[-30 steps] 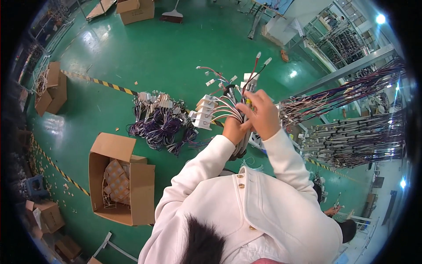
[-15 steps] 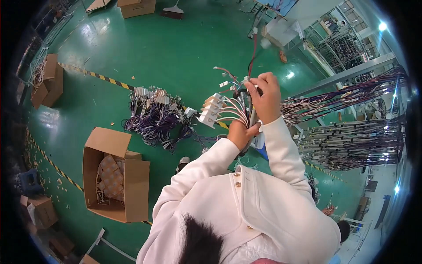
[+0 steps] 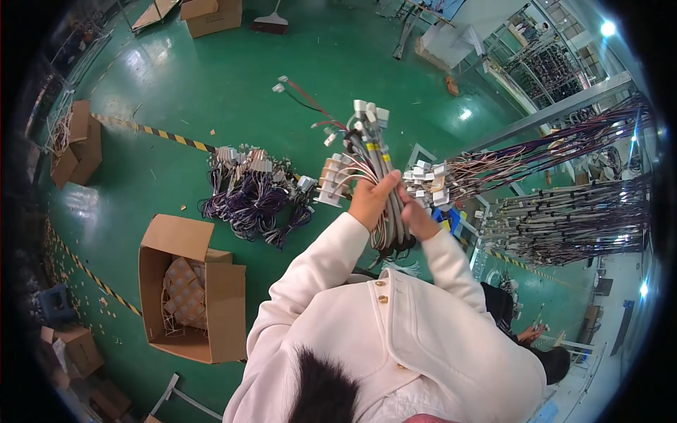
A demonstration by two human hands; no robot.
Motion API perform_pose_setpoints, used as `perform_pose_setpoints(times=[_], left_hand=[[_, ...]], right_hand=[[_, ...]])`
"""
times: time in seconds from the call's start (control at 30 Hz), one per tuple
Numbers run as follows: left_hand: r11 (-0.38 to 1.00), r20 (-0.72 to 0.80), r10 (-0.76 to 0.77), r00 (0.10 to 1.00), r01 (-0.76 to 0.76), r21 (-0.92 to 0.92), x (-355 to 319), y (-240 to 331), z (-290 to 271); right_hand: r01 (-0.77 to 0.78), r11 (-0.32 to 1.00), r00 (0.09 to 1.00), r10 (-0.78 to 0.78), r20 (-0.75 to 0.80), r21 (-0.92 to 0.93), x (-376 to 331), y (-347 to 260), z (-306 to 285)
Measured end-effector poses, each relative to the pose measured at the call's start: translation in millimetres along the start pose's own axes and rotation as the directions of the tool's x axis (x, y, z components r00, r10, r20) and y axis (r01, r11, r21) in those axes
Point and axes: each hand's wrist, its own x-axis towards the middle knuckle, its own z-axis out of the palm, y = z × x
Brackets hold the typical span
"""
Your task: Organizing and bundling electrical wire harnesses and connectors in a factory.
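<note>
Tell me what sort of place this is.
Most likely a wire-harness assembly workshop. Both hands, left hand and right hand, hold a harness with white connectors; a pile of harnesses lies on the green floor, and racks at the right carry long wire bundles.

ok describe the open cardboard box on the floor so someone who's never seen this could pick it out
On the green floor, left of the person's white sleeve, look below the purple wire pile. The open cardboard box lies there, flaps spread, with folded cardboard dividers inside. The other boxes sit farther off near the picture's rim.
</note>
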Motion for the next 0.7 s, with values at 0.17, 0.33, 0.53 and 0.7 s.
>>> perform_pose_setpoints(times=[0.17, 0.33, 0.53, 0.7], left_hand=[[0.999, -0.073, 0.031, 0.997, -0.034, -0.033, 1.1, 3.0, -13.3], [0.995, -0.124, 0.092, 0.988, -0.088, 0.041, 4.8, 6.2, -6.8], [0.962, -0.049, 0.175, 0.983, -0.16, 0.22, 0.1, 11.4, 2.0], [0.988, -0.087, 0.086, 0.992, -0.073, 0.139, -4.0, 16.9, -0.9]], right_hand=[[-0.205, 0.928, 0.961, 0.25, 0.113, -0.31, -10.1, -115.7, 86.3], [-0.205, 0.874, 0.967, 0.251, 0.049, -0.44, -6.6, -116.1, 88.4], [-0.078, 0.994, 0.991, 0.085, 0.101, -0.072, -13.6, -91.5, 81.3], [-0.195, 0.981, 0.97, 0.191, 0.149, 0.011, -12.1, -94.3, 82.4]])
